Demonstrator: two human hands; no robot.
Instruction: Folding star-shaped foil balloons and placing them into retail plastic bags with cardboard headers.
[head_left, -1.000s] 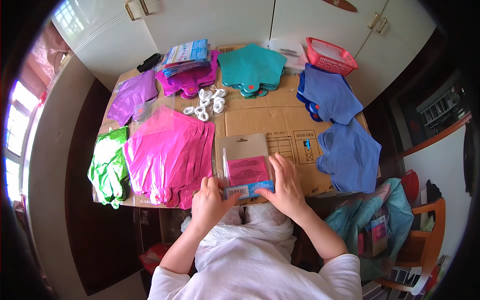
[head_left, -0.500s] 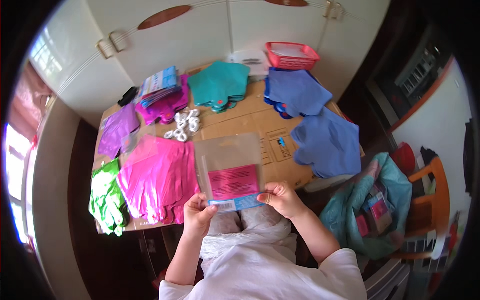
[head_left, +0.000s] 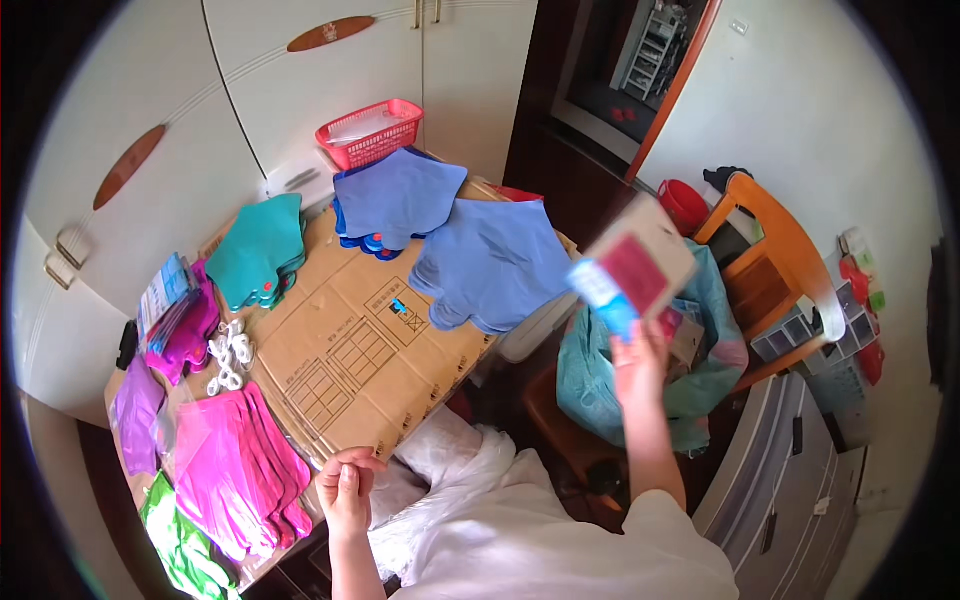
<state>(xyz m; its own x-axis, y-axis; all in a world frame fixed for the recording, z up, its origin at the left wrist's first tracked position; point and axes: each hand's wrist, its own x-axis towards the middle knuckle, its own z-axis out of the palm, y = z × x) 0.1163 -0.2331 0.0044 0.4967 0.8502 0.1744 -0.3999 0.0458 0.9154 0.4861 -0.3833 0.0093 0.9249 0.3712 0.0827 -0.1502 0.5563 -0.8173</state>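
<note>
My right hand (head_left: 641, 365) grips a clear plastic packet (head_left: 640, 262) by its blue-labelled end. The packet has a pink insert and is smeared by motion. It hangs tilted over an open teal fabric bag (head_left: 590, 385), in which similar packets (head_left: 688, 343) partly show. My left hand (head_left: 348, 490) is by the table's front edge, fingers curled in and thumb up, with nothing seen in it. Close to it on the table lies a fanned stack of shiny pink foil pieces (head_left: 238, 465).
A cardboard-covered table (head_left: 350, 340) bears slate-blue sheets (head_left: 495, 265), teal sheets (head_left: 258, 248), purple foil (head_left: 140, 412), green foil (head_left: 180, 535), white coils (head_left: 230, 352), and a stack of packets (head_left: 165, 300). A red basket (head_left: 372, 150) stands at the back. A wooden chair (head_left: 775, 235) is beside the bag.
My left hand has let go of the packet. My right hand has carried it rightward from in front of me to over the teal bag. The view has turned to the right.
</note>
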